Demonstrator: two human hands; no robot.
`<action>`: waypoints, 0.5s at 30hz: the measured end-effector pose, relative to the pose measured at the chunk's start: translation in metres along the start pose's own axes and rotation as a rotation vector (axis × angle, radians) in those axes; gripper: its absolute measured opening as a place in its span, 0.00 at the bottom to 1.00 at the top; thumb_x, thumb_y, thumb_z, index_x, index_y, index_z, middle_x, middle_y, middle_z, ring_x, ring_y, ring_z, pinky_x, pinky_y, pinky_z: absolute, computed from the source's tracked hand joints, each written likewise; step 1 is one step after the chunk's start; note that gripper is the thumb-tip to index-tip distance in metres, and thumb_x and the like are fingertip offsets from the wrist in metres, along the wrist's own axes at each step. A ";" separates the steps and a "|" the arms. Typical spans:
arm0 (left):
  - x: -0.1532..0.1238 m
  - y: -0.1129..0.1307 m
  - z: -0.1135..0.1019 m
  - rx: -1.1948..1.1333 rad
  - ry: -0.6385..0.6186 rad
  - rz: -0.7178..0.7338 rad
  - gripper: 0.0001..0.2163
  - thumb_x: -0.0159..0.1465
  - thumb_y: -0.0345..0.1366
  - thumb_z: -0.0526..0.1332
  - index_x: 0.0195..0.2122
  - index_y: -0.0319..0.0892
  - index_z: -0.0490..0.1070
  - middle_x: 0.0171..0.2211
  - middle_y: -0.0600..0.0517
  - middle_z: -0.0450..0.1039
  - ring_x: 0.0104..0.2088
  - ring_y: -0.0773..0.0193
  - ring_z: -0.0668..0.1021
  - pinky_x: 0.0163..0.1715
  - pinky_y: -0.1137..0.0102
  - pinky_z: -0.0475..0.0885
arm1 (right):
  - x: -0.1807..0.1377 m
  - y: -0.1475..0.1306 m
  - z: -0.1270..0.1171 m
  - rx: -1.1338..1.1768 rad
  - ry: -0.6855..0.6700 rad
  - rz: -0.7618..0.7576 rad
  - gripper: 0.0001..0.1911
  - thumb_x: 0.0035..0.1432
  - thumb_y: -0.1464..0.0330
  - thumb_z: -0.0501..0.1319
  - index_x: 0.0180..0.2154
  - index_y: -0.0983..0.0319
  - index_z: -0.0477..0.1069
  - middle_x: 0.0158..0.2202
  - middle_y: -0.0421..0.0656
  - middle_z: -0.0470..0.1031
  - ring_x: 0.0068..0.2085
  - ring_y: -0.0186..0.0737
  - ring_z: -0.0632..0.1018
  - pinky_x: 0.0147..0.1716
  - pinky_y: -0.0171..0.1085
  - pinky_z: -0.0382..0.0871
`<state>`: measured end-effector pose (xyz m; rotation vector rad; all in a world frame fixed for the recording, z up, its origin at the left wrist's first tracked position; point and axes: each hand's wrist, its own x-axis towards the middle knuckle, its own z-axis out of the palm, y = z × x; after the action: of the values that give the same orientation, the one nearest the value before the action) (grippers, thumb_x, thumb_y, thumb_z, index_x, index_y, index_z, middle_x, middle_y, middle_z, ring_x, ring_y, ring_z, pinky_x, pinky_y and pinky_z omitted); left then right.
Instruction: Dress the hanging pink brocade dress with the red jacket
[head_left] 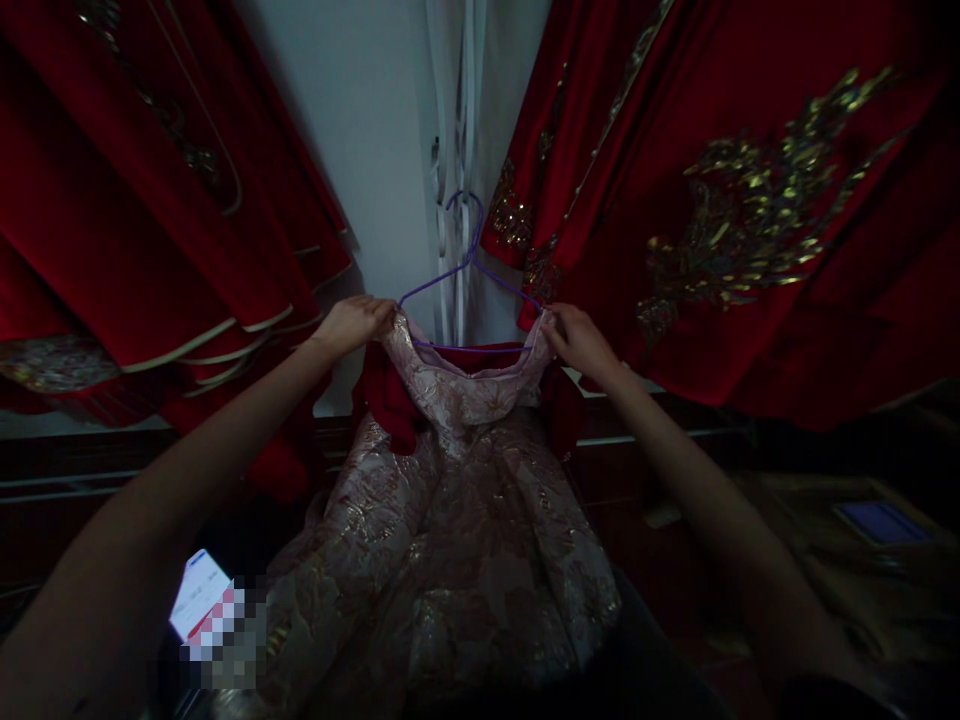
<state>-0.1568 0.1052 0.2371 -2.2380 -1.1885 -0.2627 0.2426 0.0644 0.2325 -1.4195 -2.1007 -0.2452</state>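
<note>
A pale pink and gold brocade dress (480,400) hangs down in front of me, its long skirt spreading toward the bottom of the view. Inside its wide neckline sits a purple hanger (439,282), with the hook pointing up. My left hand (358,322) pinches the dress's left shoulder at the hanger's end. On the other side, my right hand (576,338) grips the right shoulder at the hanger's opposite end. Red cloth (388,395) shows behind and beside the bodice.
Red garments with gold trim hang at the left (187,250) and the right (750,330). White straps (459,110) run down the pale wall between them. A lit phone (201,595) shows at lower left. A bluish lit screen (883,522) lies at lower right.
</note>
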 end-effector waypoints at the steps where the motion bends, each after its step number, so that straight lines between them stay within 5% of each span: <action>1: -0.001 -0.001 -0.001 0.002 -0.003 0.015 0.14 0.65 0.37 0.48 0.43 0.38 0.69 0.36 0.42 0.74 0.39 0.56 0.76 0.39 0.65 0.68 | 0.001 0.000 0.007 0.015 0.012 0.021 0.21 0.62 0.61 0.48 0.52 0.65 0.64 0.50 0.52 0.70 0.51 0.47 0.70 0.50 0.45 0.63; 6: -0.005 0.000 -0.011 0.008 -0.030 0.054 0.13 0.64 0.33 0.47 0.41 0.38 0.70 0.35 0.42 0.74 0.38 0.57 0.75 0.37 0.67 0.68 | -0.009 -0.012 0.007 0.027 0.100 0.080 0.19 0.64 0.63 0.44 0.48 0.60 0.68 0.49 0.46 0.72 0.50 0.42 0.72 0.48 0.39 0.64; 15: -0.041 -0.005 0.002 0.062 -0.313 -0.289 0.20 0.63 0.43 0.46 0.32 0.36 0.73 0.28 0.38 0.75 0.29 0.51 0.78 0.28 0.65 0.68 | -0.041 0.031 0.012 0.143 0.183 0.250 0.18 0.63 0.62 0.46 0.44 0.63 0.69 0.42 0.48 0.76 0.43 0.42 0.76 0.46 0.38 0.67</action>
<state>-0.1852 0.0797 0.2203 -2.1010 -1.6660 0.0164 0.2767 0.0507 0.1945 -1.4959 -1.7395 -0.1172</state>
